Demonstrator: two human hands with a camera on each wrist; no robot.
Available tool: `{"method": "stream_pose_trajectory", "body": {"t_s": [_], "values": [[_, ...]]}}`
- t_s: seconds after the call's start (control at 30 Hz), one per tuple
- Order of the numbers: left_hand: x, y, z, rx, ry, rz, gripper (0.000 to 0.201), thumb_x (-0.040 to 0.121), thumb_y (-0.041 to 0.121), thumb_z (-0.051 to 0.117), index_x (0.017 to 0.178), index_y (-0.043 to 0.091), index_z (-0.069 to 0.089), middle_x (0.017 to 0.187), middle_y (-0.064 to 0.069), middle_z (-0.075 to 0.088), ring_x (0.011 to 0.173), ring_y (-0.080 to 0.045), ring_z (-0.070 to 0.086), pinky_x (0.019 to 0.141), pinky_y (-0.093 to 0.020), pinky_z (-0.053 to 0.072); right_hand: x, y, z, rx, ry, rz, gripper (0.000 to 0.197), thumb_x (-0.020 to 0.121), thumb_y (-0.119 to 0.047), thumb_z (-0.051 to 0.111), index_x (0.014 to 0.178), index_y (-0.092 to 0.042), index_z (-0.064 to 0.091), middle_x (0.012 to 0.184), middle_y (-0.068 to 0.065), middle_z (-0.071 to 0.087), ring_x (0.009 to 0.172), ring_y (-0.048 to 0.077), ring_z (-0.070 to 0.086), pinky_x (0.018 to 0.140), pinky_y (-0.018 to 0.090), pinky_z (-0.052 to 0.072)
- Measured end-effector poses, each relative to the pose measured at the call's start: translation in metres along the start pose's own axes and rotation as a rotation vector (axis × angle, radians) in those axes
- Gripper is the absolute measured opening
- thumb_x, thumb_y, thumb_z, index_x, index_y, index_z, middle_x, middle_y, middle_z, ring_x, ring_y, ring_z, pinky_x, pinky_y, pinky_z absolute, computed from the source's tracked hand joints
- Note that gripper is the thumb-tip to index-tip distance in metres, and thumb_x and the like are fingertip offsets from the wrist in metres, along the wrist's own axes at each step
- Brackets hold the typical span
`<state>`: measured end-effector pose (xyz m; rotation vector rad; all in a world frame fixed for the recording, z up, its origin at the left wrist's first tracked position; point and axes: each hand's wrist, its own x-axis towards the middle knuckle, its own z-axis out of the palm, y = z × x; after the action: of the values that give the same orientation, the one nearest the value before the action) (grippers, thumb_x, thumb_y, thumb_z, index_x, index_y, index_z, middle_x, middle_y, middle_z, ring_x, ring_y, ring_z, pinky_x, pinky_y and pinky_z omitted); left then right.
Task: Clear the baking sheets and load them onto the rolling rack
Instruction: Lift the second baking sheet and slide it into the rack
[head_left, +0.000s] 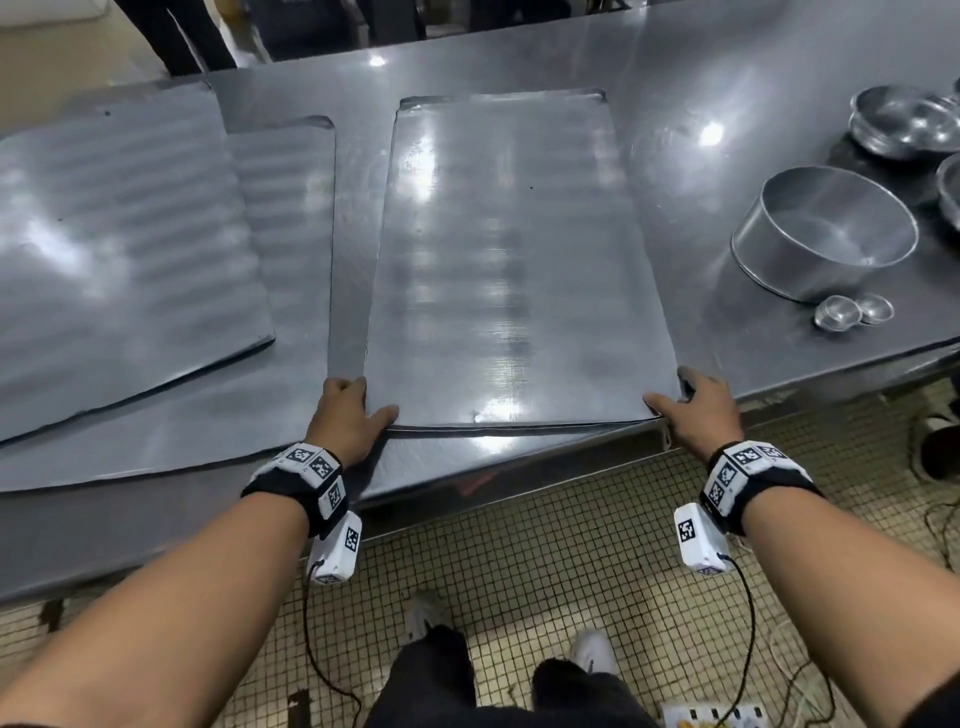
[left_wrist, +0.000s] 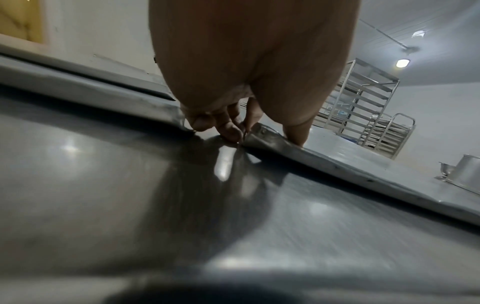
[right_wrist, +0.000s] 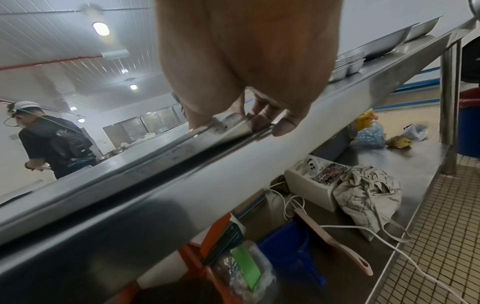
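Observation:
A large empty steel baking sheet (head_left: 519, 260) lies flat in the middle of the steel table (head_left: 727, 78), its near edge at the table's front. My left hand (head_left: 370, 404) grips the sheet's near left corner, thumb on top and fingers curled at the rim (left_wrist: 262, 131). My right hand (head_left: 672, 397) grips the near right corner (right_wrist: 228, 123) the same way, with the fingers (right_wrist: 267, 119) tucked under the rim. The rolling rack (left_wrist: 363, 107), a tall steel frame with several rails, stands far behind the table in the left wrist view.
Two more sheets overlap at the left, one (head_left: 119, 234) on top of another (head_left: 291, 208). At the right stand a round cake tin (head_left: 826, 234), steel bowls (head_left: 904, 122) and small cups (head_left: 852, 312). A person (right_wrist: 52, 139) works across the room. Bags and a phone (right_wrist: 330, 170) lie on the lower shelf.

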<state>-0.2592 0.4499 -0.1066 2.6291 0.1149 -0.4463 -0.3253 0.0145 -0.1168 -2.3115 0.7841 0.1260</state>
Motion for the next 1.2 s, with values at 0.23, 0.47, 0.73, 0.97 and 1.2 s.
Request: {"method": "stream_pose_trajectory", "body": {"t_s": [0.23,0.47,0.73,0.97,1.2], "values": [[-0.049,0.022,0.029,-0.041,0.12,-0.07,0.046,0.087,0.043,0.069,0.118,0.01,0.062,0.129,-0.015,0.047,0.11,-0.033,0.055,0.094,-0.037,0.044,-0.011,0.028,-0.023,0.071,-0.006,-0.048,0.073,0.084,-0.039,0.077,0.145,-0.01,0.049,0.135,0.016,0.048,0.105,0.027,0.056,0.1,0.039,0.044],[-0.093,0.033,0.064,-0.182,0.263,-0.167,0.029,0.089,0.033,0.068,0.099,0.006,0.065,0.106,-0.013,0.046,0.095,-0.036,0.057,0.081,-0.033,0.041,0.004,0.064,-0.037,0.115,-0.177,-0.116,0.066,0.061,-0.061,0.074,0.12,-0.034,0.057,0.12,0.001,0.065,0.098,0.02,0.066,0.093,0.043,0.054],[-0.138,0.041,0.086,-0.297,0.329,-0.191,0.027,0.087,0.021,0.068,0.112,0.013,0.07,0.107,-0.016,0.06,0.101,-0.033,0.059,0.086,-0.03,0.042,-0.004,0.074,-0.06,0.245,-0.356,-0.165,0.07,0.082,-0.011,0.079,0.142,-0.021,0.044,0.124,-0.004,0.06,0.111,0.019,0.06,0.105,0.041,0.046],[-0.165,0.033,0.096,-0.542,0.185,-0.233,0.065,0.091,0.015,0.067,0.15,0.012,0.04,0.145,-0.006,0.051,0.128,-0.017,0.048,0.103,-0.022,0.03,-0.004,0.095,-0.067,0.243,-0.457,-0.156,0.1,0.065,-0.023,0.09,0.148,-0.029,0.035,0.134,-0.001,0.06,0.117,0.019,0.061,0.104,0.047,0.049],[-0.172,0.003,0.099,-0.698,-0.073,-0.187,0.091,0.075,0.031,0.078,0.148,0.051,0.028,0.134,0.007,0.061,0.118,-0.018,0.061,0.101,-0.049,0.049,-0.005,0.097,-0.062,0.315,-0.4,-0.105,0.093,0.075,-0.002,0.081,0.149,-0.024,0.029,0.132,0.009,0.057,0.116,0.027,0.06,0.104,0.053,0.048]]}}
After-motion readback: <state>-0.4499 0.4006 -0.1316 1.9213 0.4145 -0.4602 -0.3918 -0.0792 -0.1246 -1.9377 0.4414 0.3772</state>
